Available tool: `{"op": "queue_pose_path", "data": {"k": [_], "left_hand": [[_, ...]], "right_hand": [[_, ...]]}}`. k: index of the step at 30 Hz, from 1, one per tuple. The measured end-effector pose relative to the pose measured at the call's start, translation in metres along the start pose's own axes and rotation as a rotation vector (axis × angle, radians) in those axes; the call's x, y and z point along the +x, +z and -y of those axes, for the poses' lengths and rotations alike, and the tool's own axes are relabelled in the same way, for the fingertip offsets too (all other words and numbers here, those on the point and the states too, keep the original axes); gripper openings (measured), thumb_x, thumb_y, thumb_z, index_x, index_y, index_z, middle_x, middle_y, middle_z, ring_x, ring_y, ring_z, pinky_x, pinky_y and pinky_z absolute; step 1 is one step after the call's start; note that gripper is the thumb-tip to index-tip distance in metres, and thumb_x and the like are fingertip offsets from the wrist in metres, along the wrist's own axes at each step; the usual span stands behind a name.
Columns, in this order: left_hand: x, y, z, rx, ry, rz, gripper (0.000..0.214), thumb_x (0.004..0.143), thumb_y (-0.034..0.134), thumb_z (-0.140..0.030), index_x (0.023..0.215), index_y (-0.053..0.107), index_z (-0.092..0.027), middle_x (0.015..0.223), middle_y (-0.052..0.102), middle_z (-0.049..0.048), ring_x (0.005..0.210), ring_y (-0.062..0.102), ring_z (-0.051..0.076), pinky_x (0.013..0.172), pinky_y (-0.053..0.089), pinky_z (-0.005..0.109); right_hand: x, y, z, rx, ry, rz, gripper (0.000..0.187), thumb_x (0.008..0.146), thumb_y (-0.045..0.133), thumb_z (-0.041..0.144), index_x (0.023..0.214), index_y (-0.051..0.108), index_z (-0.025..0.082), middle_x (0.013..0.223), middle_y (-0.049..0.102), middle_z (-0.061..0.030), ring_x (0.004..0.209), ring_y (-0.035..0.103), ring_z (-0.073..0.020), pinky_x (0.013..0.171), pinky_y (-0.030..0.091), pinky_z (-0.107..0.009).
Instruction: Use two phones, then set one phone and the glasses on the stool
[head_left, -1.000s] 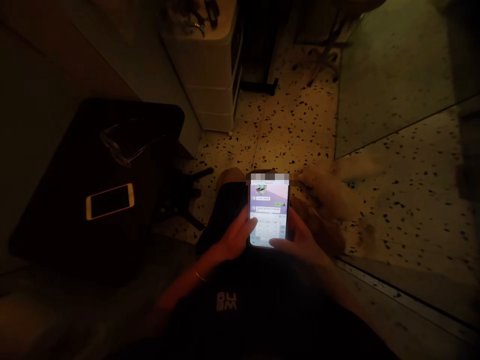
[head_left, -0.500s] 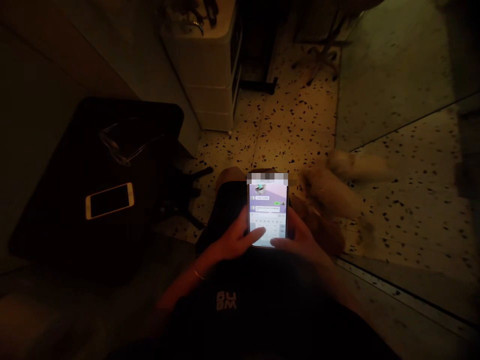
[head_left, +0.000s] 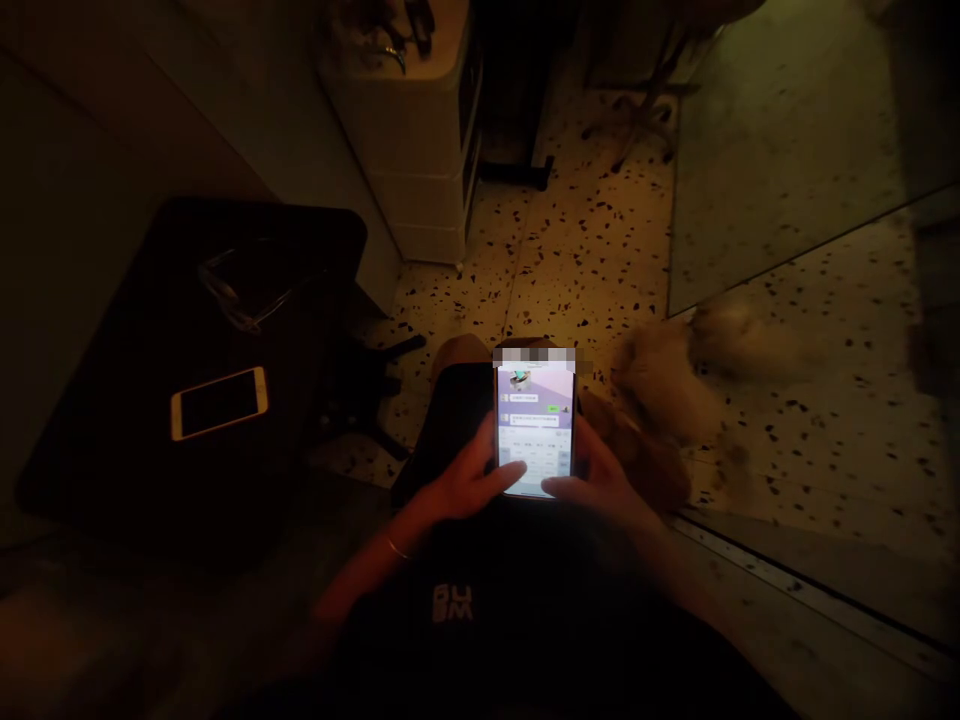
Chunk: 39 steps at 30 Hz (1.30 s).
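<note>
A lit smartphone (head_left: pixel 535 420) is held upright over my lap, its screen showing a chat with an on-screen keyboard below. My left hand (head_left: pixel 472 478) grips its left side, the thumb lying over the lower keys. On the other side my right hand (head_left: pixel 596 475) holds the right edge, its thumb near the bottom of the screen. The remaining fingers of both hands are hidden behind the phone. A thin bracelet (head_left: pixel 398 549) circles my left wrist.
To the left, a dark table (head_left: pixel 97 440) bears a second phone with a white frame (head_left: pixel 219 403) and eyeglasses (head_left: pixel 244 290). A white drawer unit (head_left: pixel 397 130) stands ahead on the speckled floor (head_left: pixel 525 260). A blurred, pale furry animal (head_left: pixel 667 380) is at the right, near a glass panel (head_left: pixel 772 150).
My left thumb has shifted slightly left and down on the screen, and the row above the keys looks different. The furry animal has moved a little to the right.
</note>
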<state>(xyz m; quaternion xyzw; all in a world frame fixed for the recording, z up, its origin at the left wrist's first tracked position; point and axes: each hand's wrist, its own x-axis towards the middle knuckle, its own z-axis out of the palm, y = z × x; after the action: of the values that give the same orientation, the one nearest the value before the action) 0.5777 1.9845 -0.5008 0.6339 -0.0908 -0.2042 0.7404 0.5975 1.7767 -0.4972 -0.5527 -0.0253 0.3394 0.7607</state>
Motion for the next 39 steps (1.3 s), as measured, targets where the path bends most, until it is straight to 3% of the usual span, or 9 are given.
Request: {"op": "queue_pose_path", "data": {"k": [3,9,13,18,23,30,35,39], "left_hand": [[0.000,0.001,0.006,-0.051,0.029,-0.024,0.069,0.102,0.050,-0.047,0.158,0.028,-0.014,0.159,0.037,0.0151,0.143,0.040,0.030,0.119,0.035,0.041],[0.002,0.003,0.006,-0.040,-0.073,-0.112,0.058,0.105,0.040,-0.051,0.148,0.042,-0.013,0.153,0.046,0.0147,0.130,0.053,0.026,0.112,0.041,0.037],[0.003,0.002,0.008,-0.059,-0.007,-0.077,0.063,0.103,0.044,-0.053,0.149,0.037,-0.011,0.152,0.046,0.0167,0.134,0.050,0.029,0.114,0.040,0.040],[0.003,-0.001,0.006,-0.025,0.056,-0.028,0.066,0.101,0.050,-0.048,0.151,0.030,-0.010,0.153,0.043,0.0189,0.138,0.046,0.030,0.116,0.038,0.042],[0.002,-0.001,-0.003,-0.014,-0.041,0.007,0.072,0.097,0.061,-0.043,0.153,0.027,-0.012,0.151,0.044,0.0185,0.137,0.048,0.031,0.114,0.043,0.042],[0.001,0.001,-0.003,-0.020,-0.061,-0.011,0.071,0.097,0.061,-0.042,0.152,0.027,-0.013,0.149,0.046,0.0180,0.135,0.049,0.031,0.113,0.044,0.043],[0.002,-0.002,0.002,0.036,0.018,-0.008,0.073,0.096,0.058,-0.049,0.152,0.028,-0.012,0.151,0.043,0.0197,0.137,0.046,0.033,0.115,0.041,0.046],[0.004,-0.001,0.001,0.001,-0.009,-0.023,0.073,0.097,0.053,-0.054,0.152,0.030,-0.011,0.152,0.043,0.0190,0.137,0.047,0.033,0.115,0.039,0.045]], "right_hand": [[0.000,0.000,-0.002,0.004,-0.005,-0.011,0.088,0.077,0.080,0.036,0.149,0.031,0.025,0.147,0.052,-0.0118,0.136,0.052,-0.0313,0.113,0.048,-0.049],[0.002,0.007,0.002,-0.035,0.005,-0.069,0.083,0.077,0.081,0.034,0.145,0.035,0.022,0.146,0.053,-0.0136,0.132,0.056,-0.0320,0.110,0.050,-0.051],[0.006,0.012,0.002,-0.028,0.000,-0.132,0.080,0.079,0.080,0.036,0.144,0.036,0.021,0.144,0.055,-0.0143,0.132,0.057,-0.0317,0.112,0.048,-0.053],[0.004,0.007,0.002,-0.089,-0.007,-0.096,0.085,0.077,0.082,0.034,0.146,0.034,0.022,0.146,0.053,-0.0138,0.134,0.055,-0.0314,0.113,0.046,-0.053],[-0.001,0.003,0.006,0.043,0.033,-0.013,0.078,0.081,0.078,0.034,0.145,0.034,0.024,0.144,0.055,-0.0115,0.130,0.058,-0.0295,0.111,0.049,-0.049],[0.000,0.002,0.006,-0.017,0.043,-0.012,0.091,0.076,0.080,0.040,0.150,0.030,0.023,0.146,0.053,-0.0133,0.133,0.055,-0.0317,0.112,0.048,-0.049],[0.002,0.004,0.008,0.001,0.024,-0.009,0.087,0.075,0.079,0.036,0.148,0.032,0.023,0.144,0.055,-0.0119,0.133,0.055,-0.0313,0.112,0.048,-0.048],[0.001,0.004,0.008,0.006,0.027,-0.036,0.090,0.074,0.080,0.037,0.150,0.033,0.025,0.146,0.054,-0.0098,0.136,0.052,-0.0319,0.113,0.047,-0.049]]}}
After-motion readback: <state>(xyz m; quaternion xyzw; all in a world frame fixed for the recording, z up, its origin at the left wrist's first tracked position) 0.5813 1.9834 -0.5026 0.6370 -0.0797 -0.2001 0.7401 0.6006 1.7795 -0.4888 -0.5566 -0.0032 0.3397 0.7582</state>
